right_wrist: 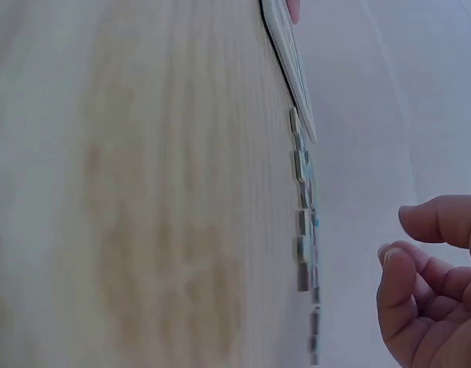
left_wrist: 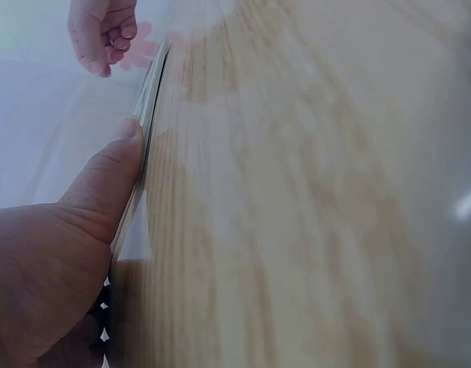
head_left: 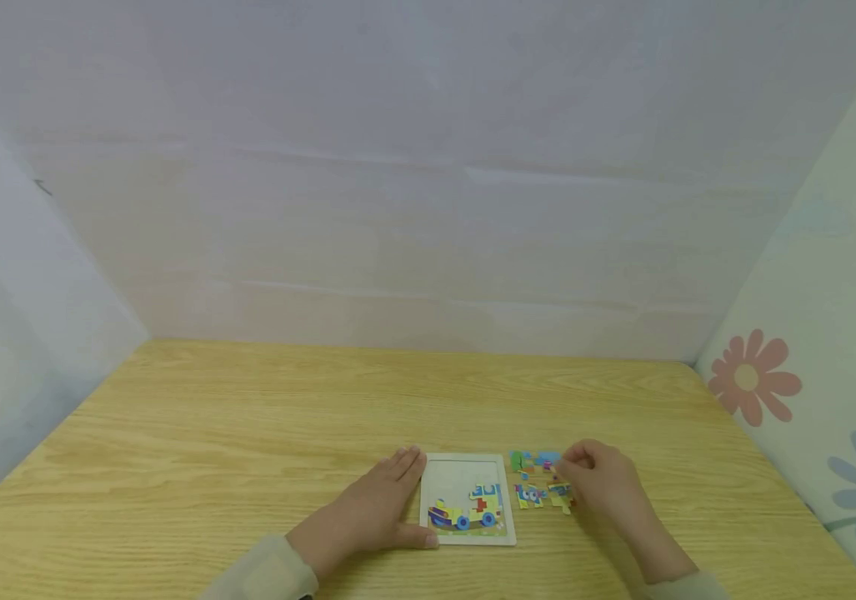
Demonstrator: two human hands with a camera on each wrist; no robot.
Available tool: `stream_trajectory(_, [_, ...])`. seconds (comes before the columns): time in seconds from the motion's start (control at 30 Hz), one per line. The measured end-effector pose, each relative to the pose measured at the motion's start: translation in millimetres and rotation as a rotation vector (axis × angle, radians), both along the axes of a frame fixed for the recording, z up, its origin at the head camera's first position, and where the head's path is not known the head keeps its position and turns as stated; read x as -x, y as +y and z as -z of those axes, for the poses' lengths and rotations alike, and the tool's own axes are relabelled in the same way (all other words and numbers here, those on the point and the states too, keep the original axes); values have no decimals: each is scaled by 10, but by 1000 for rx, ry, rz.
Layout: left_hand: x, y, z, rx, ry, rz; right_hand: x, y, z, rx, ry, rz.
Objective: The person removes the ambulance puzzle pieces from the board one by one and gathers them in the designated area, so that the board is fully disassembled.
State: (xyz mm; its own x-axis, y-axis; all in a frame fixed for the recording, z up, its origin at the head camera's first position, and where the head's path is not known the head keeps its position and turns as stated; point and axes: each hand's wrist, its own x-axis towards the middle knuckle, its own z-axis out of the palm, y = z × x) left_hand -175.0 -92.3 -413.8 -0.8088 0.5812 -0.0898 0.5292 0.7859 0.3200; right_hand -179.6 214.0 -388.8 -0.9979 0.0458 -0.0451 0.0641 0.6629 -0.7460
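Note:
A square white-framed puzzle board [head_left: 462,457] lies flat on the table, with joined pieces along its bottom and lower right showing a blue-wheeled vehicle [head_left: 465,518]. My left hand [head_left: 378,504] rests at the board's left side, fingers fairly straight, thumb on the lower left corner; the left wrist view shows the thumb [left_wrist: 105,172] at the board's edge. Just right of the board lie several loose jigsaw pieces [head_left: 529,496]. Over their right side hovers my right hand [head_left: 608,483], fingers loosely bent. In the right wrist view a gap shows between thumb [right_wrist: 439,220] and fingers, with nothing in it.
The wooden table [head_left: 247,433] stretches out around the board. A pale wall covering [head_left: 428,208] rises behind its back edge. On the right stands a side panel printed with a red flower [head_left: 747,377] and a blue one.

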Motion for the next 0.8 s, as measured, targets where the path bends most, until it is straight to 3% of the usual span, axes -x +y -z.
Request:
stream_trajectory(0.2, [-7,3,-13,-1,-3,2,14,-82,-68,27,26,-21])
stream_trajectory(0.47, [-5,4,-17,3,-1,4,71,-200,-47,91,83,-138])
stream_trajectory(0.8, [-11,9,-22,17,-7,1,104,-289,15,62,190,-427])
